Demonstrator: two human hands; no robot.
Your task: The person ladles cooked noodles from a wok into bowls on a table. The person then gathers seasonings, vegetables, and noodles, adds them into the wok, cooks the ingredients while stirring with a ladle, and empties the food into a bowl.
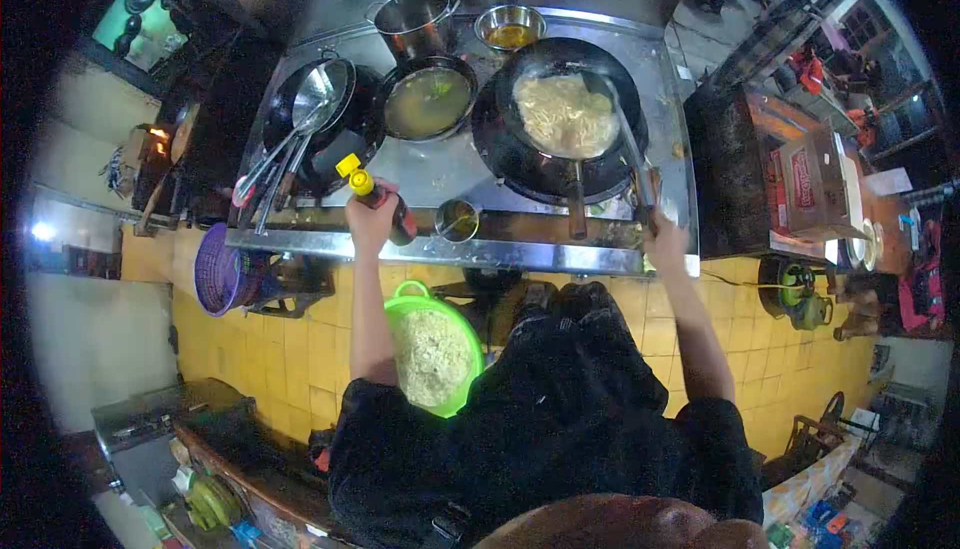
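Note:
My left hand is wrapped round a dark sauce bottle with a red label and a yellow flip cap, held over the stove's front edge. In my right hand is the long handle of a wok spatula, whose head rests in the wok on the right burner. Pale noodles in light liquid fill the middle of that wok. Its own wooden handle points toward me, untouched. Just right of the bottle stands a small metal cup with dark liquid.
A pan of cloudy liquid, a tall pot and a steel bowl of yellowish liquid stand behind. Strainers and ladles lie at left. Below are a green basin and purple basket. A cardboard box sits right.

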